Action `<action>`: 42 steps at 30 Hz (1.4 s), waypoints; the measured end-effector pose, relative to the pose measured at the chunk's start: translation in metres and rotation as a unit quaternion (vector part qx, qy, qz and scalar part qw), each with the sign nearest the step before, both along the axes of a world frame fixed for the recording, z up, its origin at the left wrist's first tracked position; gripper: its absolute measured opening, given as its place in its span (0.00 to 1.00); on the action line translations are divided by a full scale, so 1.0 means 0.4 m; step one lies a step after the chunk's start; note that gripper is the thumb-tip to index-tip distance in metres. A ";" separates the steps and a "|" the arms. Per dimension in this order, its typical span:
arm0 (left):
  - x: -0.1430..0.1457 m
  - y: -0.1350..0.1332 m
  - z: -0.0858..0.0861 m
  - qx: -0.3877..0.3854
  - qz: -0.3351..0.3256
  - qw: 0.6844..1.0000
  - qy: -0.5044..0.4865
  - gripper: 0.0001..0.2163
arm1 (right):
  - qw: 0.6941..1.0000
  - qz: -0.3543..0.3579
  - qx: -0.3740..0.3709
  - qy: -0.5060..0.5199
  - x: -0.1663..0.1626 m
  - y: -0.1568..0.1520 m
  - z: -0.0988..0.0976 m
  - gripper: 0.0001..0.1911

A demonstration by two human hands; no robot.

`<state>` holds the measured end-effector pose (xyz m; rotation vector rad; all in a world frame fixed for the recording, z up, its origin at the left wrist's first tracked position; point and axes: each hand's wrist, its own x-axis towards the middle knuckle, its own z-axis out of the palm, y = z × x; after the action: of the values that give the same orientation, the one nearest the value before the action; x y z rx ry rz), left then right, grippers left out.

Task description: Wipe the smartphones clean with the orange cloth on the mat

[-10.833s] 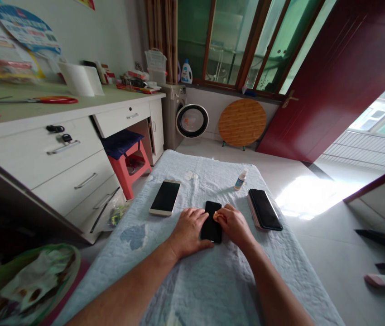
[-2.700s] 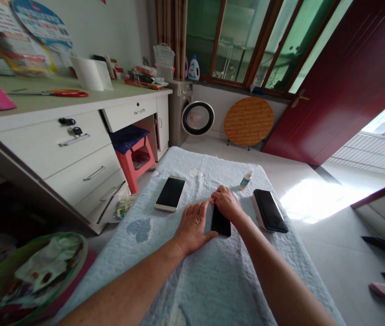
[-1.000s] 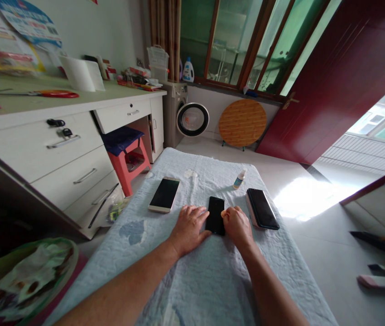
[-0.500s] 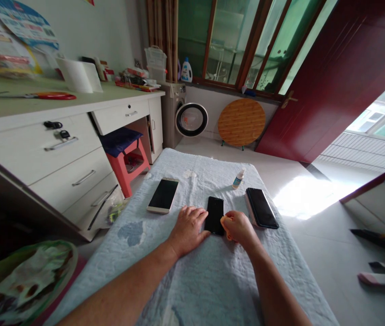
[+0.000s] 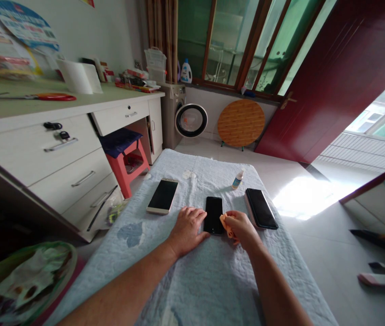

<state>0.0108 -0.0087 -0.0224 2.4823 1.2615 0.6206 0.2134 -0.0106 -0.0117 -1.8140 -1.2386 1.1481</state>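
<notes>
A black phone (image 5: pixel 213 214) lies screen up in the middle of a pale blue quilted cloth (image 5: pixel 199 280). My left hand (image 5: pixel 186 228) rests flat beside the phone's left edge, fingers stretched out and thumb touching its near corner. My right hand (image 5: pixel 240 227) is just right of the phone, fingers closed on a small orange cloth (image 5: pixel 227 222). A gold-edged phone (image 5: pixel 162 195) lies to the left. A dark phone (image 5: pixel 261 208) lies to the right on a pinkish case. A small spray bottle (image 5: pixel 237 179) stands behind them.
A white desk with drawers (image 5: pixel 60 154) runs along the left, with a red stool (image 5: pixel 124 158) under it. A green basin of rubbish (image 5: pixel 16 285) sits at the lower left. A washing machine (image 5: pixel 187 118), a round wooden board (image 5: pixel 241 122) and a dark red door (image 5: pixel 335 77) stand beyond.
My right hand has lifted off the cloth beside the black phone and turned, so the orange cloth shows between its fingers. The left hand and the phones have stayed put.
</notes>
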 end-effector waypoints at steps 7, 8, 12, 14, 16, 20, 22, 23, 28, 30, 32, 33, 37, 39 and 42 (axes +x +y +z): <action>-0.005 0.005 -0.004 0.008 0.006 1.000 -0.018 0.26 | 0.993 0.011 0.046 0.108 -0.022 -0.009 0.033 0.15; -0.006 0.006 -0.003 0.010 0.008 1.000 -0.026 0.26 | 0.991 0.017 0.062 0.118 -0.028 -0.011 0.035 0.16; -0.010 0.007 0.007 0.026 0.024 0.997 -0.075 0.26 | 0.985 0.051 0.106 0.129 -0.053 -0.013 0.025 0.18; -0.010 0.005 0.014 0.034 0.037 0.994 -0.101 0.24 | 0.984 0.072 0.105 0.123 -0.065 -0.014 0.017 0.19; -0.008 0.002 0.020 0.035 0.053 0.990 -0.123 0.20 | 0.983 0.091 0.100 0.126 -0.076 -0.014 0.010 0.20; -0.007 -0.005 0.033 0.004 0.078 0.982 -0.171 0.16 | 0.980 0.104 0.106 0.131 -0.086 -0.013 0.005 0.20; -0.008 -0.008 0.039 -0.014 0.092 0.978 -0.186 0.17 | 0.983 0.096 0.104 0.116 -0.083 -0.011 0.006 0.16; -0.008 -0.008 0.040 -0.021 0.101 0.977 -0.188 0.17 | 0.985 0.087 0.103 0.105 -0.081 -0.010 0.007 0.15; -0.011 -0.002 0.042 -0.084 0.132 0.969 -0.193 0.18 | 0.987 0.041 0.141 0.065 -0.072 -0.009 0.013 0.10; -0.011 0.000 0.041 -0.114 0.122 0.964 -0.205 0.19 | 0.986 0.033 0.154 0.058 -0.072 -0.009 0.014 0.10; -0.010 0.000 0.039 -0.139 0.105 0.960 -0.220 0.20 | 0.986 0.027 0.158 0.052 -0.072 -0.008 0.012 0.11; -0.010 0.000 0.037 -0.151 0.095 0.957 -0.228 0.20 | 0.986 0.028 0.159 0.050 -0.071 -0.007 0.010 0.12; -0.006 -0.003 0.028 -0.186 0.063 0.952 -0.233 0.21 | 0.982 0.043 0.183 -0.010 -0.061 -0.004 -0.006 0.09; -0.005 -0.005 0.027 -0.194 0.056 0.957 -0.210 0.22 | 0.968 0.049 0.230 -0.084 -0.054 -0.002 -0.014 0.06; -0.003 -0.009 0.032 -0.201 0.045 0.965 -0.163 0.23 | 0.939 0.061 0.293 -0.169 -0.049 0.001 -0.021 0.06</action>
<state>0.0096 -0.0124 -0.0094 1.9132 1.2307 0.6821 0.1940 -0.0102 -0.0202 -1.5140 -1.6922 0.4445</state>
